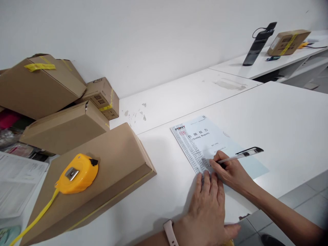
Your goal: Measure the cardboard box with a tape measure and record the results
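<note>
So the right hand (232, 171) is pinching a pen (242, 155) with a clear barrel, thumb and fingers clamped right around it, and the black clip end is sticking up and off to the right of that hand. The printed report (205, 138), the one reading "Testing Report", is lying right under the right hand, with most of its cover spreading out ahead of the knuckles. Can't really tell if the tip is touching the paper, since the fingers are crowding it. The left hand (208, 208) is lying palm down just beside the right one, fingers stretched out and thumb poking away to the side, holding nothing; its fingertips are resting on the report's near left corner. A pale pink wristband (170, 232) is sitting on that wrist. Left of both hands, a flat cardboard box (112, 153) is lying on the white counter (282, 126), and a yellow tape measure (80, 173) is sitting on top of it with its strip pulled out. Way ahead and right of the hands, a dark bottle (257, 48) is standing near a smaller taped carton (288, 42).
</note>
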A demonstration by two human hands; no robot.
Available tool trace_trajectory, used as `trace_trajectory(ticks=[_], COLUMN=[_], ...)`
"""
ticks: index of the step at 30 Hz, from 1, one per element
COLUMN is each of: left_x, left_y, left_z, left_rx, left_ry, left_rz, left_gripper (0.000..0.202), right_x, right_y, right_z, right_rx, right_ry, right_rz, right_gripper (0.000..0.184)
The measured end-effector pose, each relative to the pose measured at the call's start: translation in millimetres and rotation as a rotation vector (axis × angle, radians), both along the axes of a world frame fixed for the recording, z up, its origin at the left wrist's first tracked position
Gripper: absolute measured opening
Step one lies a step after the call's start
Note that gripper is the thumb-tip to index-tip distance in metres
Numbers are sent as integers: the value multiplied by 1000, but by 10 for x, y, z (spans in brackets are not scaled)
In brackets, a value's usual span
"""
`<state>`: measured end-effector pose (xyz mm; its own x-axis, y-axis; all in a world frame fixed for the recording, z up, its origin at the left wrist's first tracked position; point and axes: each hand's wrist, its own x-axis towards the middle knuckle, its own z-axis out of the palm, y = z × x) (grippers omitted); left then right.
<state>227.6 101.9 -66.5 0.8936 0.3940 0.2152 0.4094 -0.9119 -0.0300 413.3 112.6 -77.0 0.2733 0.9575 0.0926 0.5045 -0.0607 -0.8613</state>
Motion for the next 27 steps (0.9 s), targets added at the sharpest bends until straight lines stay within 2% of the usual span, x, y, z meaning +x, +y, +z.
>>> trace_trajectory(ticks=[27], left_x=[-12], left_y=[7], left_z=[14], left_rx=[-29], left_ry=[40], left_rz=[-14], left_gripper=[90], right_x=[-15], right_y=[5], right_z=[63], right_rx=[1], right_ry=[-28], right_rz=[-14], right_gripper=[33])
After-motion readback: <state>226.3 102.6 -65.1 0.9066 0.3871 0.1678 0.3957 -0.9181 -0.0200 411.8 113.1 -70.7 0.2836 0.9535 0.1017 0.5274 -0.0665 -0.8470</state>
